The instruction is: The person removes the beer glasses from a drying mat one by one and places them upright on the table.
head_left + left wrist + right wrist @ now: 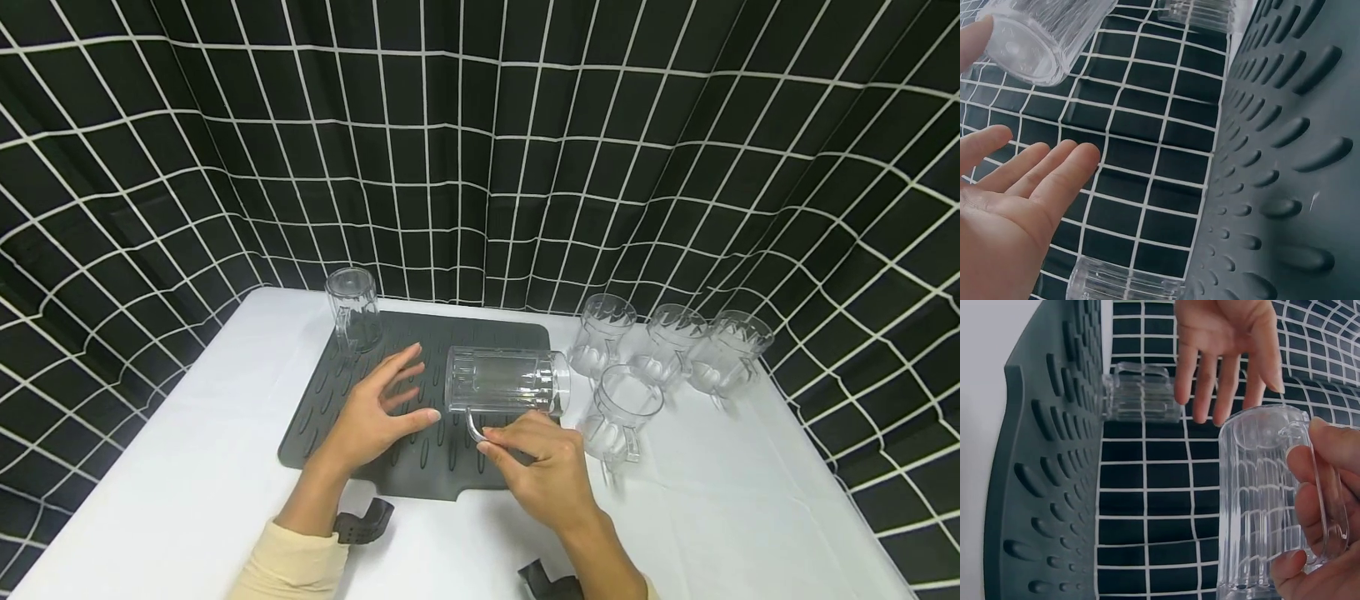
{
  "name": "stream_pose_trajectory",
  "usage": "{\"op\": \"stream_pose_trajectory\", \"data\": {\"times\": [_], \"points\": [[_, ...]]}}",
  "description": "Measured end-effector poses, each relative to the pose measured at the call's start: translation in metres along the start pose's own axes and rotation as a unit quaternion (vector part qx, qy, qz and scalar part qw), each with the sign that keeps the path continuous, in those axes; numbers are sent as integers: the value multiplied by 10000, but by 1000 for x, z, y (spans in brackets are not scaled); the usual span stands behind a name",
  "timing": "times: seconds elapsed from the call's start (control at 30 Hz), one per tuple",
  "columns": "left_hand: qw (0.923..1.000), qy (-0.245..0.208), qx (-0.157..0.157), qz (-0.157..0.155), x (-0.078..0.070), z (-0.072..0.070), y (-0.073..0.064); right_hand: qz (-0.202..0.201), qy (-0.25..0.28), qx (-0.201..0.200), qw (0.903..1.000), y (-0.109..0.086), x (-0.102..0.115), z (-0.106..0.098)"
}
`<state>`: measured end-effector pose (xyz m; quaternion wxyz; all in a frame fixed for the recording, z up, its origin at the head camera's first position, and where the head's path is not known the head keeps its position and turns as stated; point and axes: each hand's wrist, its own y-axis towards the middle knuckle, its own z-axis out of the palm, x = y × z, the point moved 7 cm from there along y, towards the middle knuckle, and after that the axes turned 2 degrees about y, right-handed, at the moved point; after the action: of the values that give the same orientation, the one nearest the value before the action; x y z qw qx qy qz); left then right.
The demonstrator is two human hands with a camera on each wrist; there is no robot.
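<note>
My right hand grips the handle of a clear ribbed mug, holding it sideways above the grey drying mat. The mug's base points left and its mouth points right. In the right wrist view, fingers curl through the handle. My left hand is just left of the mug's base, fingers spread and holding nothing. In the left wrist view, its palm shows below the mug's base. Another clear mug stands upside down at the mat's back left corner.
Several clear mugs stand mouth up on the white tablecloth right of the mat, the nearest mug in front of the others. A black curtain with a white grid surrounds the back and sides of the table.
</note>
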<state>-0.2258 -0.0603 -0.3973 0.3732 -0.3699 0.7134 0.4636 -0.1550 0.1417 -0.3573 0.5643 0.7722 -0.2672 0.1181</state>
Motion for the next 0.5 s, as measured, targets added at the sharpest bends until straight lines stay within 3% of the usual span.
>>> {"op": "stream_pose_trajectory", "data": {"times": [0.23, 0.5], "points": [[9996, -272, -15, 64, -2, 0, 2, 22, -94, 241, 9997, -1, 2, 9], [9979, -577, 220, 209, -7, 3, 3, 34, -110, 453, 9989, -2, 2, 16]]}}
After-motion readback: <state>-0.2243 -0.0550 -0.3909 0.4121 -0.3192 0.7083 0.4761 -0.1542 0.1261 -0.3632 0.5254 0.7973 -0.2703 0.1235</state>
